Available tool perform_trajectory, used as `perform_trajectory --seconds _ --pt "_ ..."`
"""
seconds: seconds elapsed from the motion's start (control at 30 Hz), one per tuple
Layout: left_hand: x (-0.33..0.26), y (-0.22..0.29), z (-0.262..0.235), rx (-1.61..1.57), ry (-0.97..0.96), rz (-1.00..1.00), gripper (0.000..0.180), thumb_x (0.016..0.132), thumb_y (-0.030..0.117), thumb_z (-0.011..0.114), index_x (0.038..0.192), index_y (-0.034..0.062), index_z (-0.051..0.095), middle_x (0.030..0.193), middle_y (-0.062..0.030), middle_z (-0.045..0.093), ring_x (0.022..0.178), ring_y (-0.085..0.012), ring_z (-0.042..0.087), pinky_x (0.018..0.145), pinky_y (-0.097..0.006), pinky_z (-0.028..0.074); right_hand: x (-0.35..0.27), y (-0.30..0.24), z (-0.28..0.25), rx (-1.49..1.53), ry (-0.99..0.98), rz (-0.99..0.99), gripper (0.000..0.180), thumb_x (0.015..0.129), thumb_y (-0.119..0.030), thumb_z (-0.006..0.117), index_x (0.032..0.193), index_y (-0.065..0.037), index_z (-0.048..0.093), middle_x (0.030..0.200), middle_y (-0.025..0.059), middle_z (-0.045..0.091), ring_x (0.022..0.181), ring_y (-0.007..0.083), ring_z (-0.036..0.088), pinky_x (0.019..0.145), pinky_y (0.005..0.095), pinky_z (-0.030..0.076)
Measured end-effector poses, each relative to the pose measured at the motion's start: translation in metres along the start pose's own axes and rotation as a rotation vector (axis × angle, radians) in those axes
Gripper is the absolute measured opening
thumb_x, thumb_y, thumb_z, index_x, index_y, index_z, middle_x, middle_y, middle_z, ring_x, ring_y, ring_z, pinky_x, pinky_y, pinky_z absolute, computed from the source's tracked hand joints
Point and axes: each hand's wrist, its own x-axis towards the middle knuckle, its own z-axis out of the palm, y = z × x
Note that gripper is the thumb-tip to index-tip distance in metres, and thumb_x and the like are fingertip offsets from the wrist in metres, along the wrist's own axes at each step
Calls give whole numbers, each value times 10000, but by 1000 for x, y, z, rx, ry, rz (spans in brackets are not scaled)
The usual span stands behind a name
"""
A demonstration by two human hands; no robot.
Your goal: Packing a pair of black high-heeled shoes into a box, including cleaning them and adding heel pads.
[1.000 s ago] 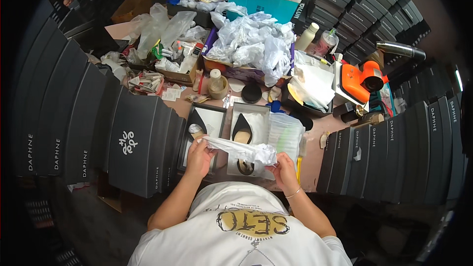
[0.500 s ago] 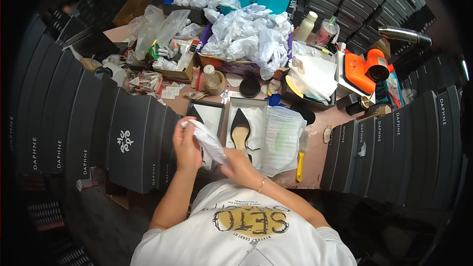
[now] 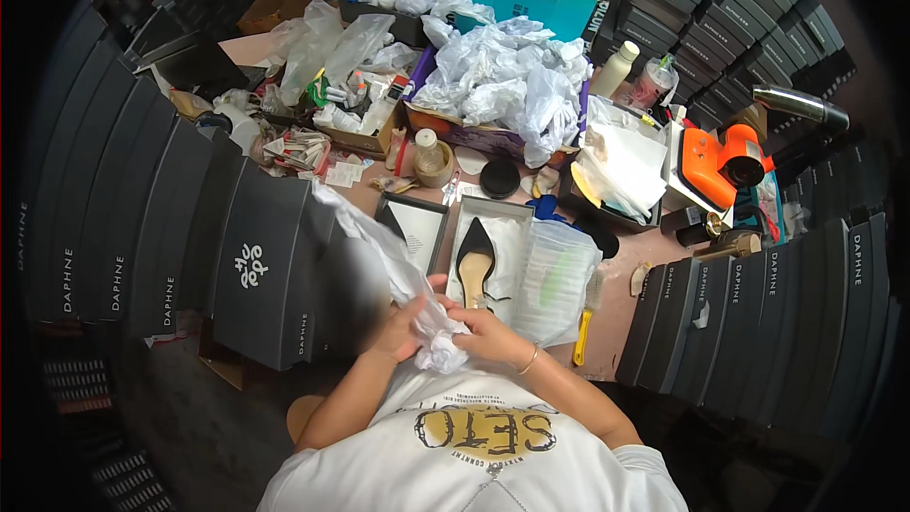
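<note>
A long sheet of white tissue paper (image 3: 379, 240) is gathered between my hands, its bunched end (image 3: 441, 349) low in front of my shirt. My left hand (image 3: 403, 330) closes round the paper from the left side. On the other side, the fingers of my right hand (image 3: 488, 336) pinch the crumpled end. Just beyond them lies a black pointed-toe shoe (image 3: 476, 256) with a beige insole, in an open shoebox (image 3: 518, 212) lined with white paper. The box lid (image 3: 445, 212) lies to its left with a black pointed piece (image 3: 390, 221) inside, partly hidden by the tissue.
A translucent foam sheet (image 3: 559, 280) and a yellow-handled brush (image 3: 582, 337) lie right of the shoebox. Stacked dark shoeboxes (image 3: 261, 270) flank me left and right (image 3: 749, 313). Behind are a box of crumpled tissue (image 3: 512, 76), a glass jar (image 3: 431, 159) and an orange hot-air tool (image 3: 711, 166).
The folded paper has been opened into a long sheet stretching to the upper left. Both hands have come lower, and the paper's near end is now bunched. The view has shifted slightly.
</note>
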Motion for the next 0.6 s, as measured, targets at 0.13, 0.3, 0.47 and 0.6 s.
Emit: perform_trajectory --seconds 0.13,0.3,0.47,0.6 --pt "28 19 6 0 455 234 264 900 153 631 1112 10 567 1007 -82 635 951 -214 615 863 -379 494 -12 -5 -11 -303 186 150 268 795 -90 579 1045 -8 624 796 80 636 701 141 530 669 309 459" --pt "40 28 -11 -6 587 321 312 898 149 622 1145 -26 547 1088 -109 608 961 -219 608 839 -373 501 -27 11 -40 -205 -33 161 192 855 -133 579 986 0 625 783 135 633 688 181 554 675 320 462" --pt "44 35 -32 -318 696 337 318 910 222 616 1134 -1 569 1044 -85 612 964 -213 601 848 -348 490 18 -20 -122 -572 49 176 189 895 -180 598 924 4 630 762 145 610 673 217 554 659 336 460" --pt "22 49 -50 -118 636 334 292 899 333 627 1017 69 591 864 -22 575 761 -119 551 660 -286 461 139 -110 -169 -887 327 -92 188 849 -202 639 882 -17 647 808 167 630 766 332 600 696 387 474"
